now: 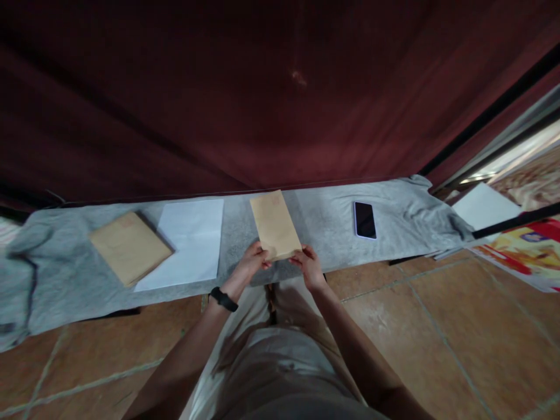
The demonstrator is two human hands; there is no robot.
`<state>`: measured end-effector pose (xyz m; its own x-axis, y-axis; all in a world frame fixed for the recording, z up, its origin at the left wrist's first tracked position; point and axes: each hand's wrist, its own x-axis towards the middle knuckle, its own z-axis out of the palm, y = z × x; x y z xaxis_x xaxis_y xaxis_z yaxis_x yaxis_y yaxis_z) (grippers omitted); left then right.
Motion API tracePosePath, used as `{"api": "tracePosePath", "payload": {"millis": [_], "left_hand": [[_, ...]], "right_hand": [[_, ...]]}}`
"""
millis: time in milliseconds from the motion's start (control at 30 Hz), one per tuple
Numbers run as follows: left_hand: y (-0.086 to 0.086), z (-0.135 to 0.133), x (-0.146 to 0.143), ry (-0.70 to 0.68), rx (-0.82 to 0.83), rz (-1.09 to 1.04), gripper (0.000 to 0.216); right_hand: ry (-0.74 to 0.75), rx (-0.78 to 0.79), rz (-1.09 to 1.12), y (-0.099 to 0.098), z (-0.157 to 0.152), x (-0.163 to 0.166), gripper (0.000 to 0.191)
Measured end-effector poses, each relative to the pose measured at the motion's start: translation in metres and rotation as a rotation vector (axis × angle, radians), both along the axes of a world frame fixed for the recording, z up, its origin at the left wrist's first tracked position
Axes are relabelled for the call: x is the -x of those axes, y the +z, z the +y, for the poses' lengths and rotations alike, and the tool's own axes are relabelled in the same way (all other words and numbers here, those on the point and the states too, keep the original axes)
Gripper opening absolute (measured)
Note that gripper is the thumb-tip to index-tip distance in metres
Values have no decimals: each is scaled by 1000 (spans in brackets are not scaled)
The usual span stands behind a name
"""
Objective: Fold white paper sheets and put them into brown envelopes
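Observation:
A narrow brown envelope lies lengthwise on the grey cloth in front of me. My left hand pinches its near left corner, and my right hand pinches its near right corner. A black band sits on my left wrist. To the left lies a white sheet of paper, and a stack of brown envelopes partly overlaps its left edge.
A dark phone lies face up on the cloth to the right. A dark red curtain hangs behind the low table. White paper and a colourful printed sheet lie at the far right. Tiled floor lies below.

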<state>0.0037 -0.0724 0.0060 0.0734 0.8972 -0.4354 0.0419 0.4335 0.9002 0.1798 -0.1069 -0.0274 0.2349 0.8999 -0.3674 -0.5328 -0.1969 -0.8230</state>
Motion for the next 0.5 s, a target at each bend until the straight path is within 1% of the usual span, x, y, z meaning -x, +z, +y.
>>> {"api": "tracePosePath", "payload": {"millis": [67,133,200,233,300,400,433,500], "left_hand": [[-7,4,4,16,4,61,20],[-13,6,7,23,14,80,19],[-18,6,10,23,25,83,20],[-20,5,12,23,30,88,22],[-23,5,14,31,34,97,25],[-24,2,17,41,10,174,29],[-23,1,18,31,-16,240,31],[-21,-4,21,-16,-87,445,33]], "right_hand": [[-17,0,-64,-10,-2,-6,37],[-30,-54,-211,-18,-4,-12,35],[-10,-159,-475,-21,-5,-17,29],[24,-222,-632,-20,-6,-18,28],[141,-361,-922,-17,-5,-20,32],[353,-562,-1201,-13,-2,-18,38],[418,-613,-1271,-12,-2,-17,38],[529,-674,-1392,-12,-2,-17,38]]}}
